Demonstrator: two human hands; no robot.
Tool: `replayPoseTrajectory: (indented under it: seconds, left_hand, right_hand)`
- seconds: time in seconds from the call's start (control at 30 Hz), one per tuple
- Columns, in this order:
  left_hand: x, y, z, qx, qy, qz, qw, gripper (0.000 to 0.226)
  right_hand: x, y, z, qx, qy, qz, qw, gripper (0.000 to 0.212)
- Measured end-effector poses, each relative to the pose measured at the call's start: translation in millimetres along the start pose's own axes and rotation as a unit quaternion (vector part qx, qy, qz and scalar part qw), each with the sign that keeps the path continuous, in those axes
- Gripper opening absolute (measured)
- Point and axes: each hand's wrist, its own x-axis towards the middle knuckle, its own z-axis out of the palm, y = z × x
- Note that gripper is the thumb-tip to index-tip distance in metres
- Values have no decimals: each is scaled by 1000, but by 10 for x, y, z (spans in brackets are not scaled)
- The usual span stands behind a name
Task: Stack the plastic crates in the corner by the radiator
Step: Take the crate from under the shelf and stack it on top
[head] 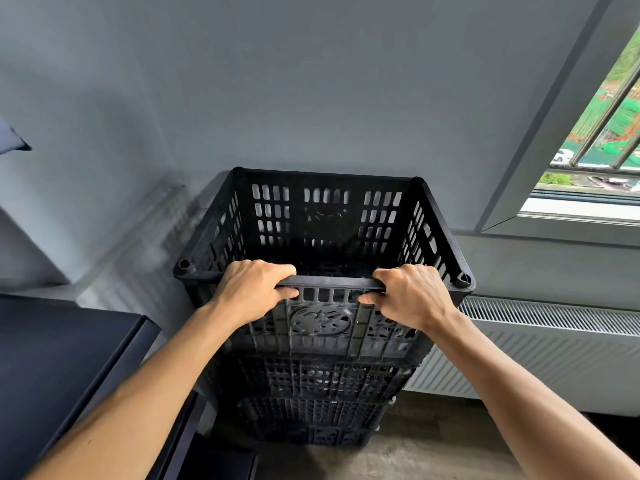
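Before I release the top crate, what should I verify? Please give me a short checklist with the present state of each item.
1. Left hand and right hand both grip the near rim of the top crate: ok.
2. Fingers are away from the joint with the lower crates: ok.
3. Top crate is fully seated on the lower crates at all corners: cannot tell, the rear corners are hidden.
4. Lower crates stand beside the radiator: ok.
5. Gap between the top crate and the wall behind: cannot tell.
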Motion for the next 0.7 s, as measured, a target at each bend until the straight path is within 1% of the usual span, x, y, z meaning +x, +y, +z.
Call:
replayPoseTrajectory:
  seconds: [0.2,0.33,0.43,0.57,0.7]
  left_hand:
    - [139,-35,9,4,-4,30,1000,24]
    - [155,-65,5,9,-3,36,999,28]
    - [143,-45,7,19,-2,31,999,31]
    - [127,-107,-41,-5,-25,14,1000,36]
    - [52,-233,-53,10,-15,-27,999,51]
  right_hand:
    - [5,49,23,9,13,21,1000,49]
    - [15,60,34,-12,23,15,1000,51]
    - [7,79,37,-25,22,5,999,51]
    - [11,129,36,-5,4,-4,1000,47]
    - [-43,247,15,-13,-1,2,1000,50]
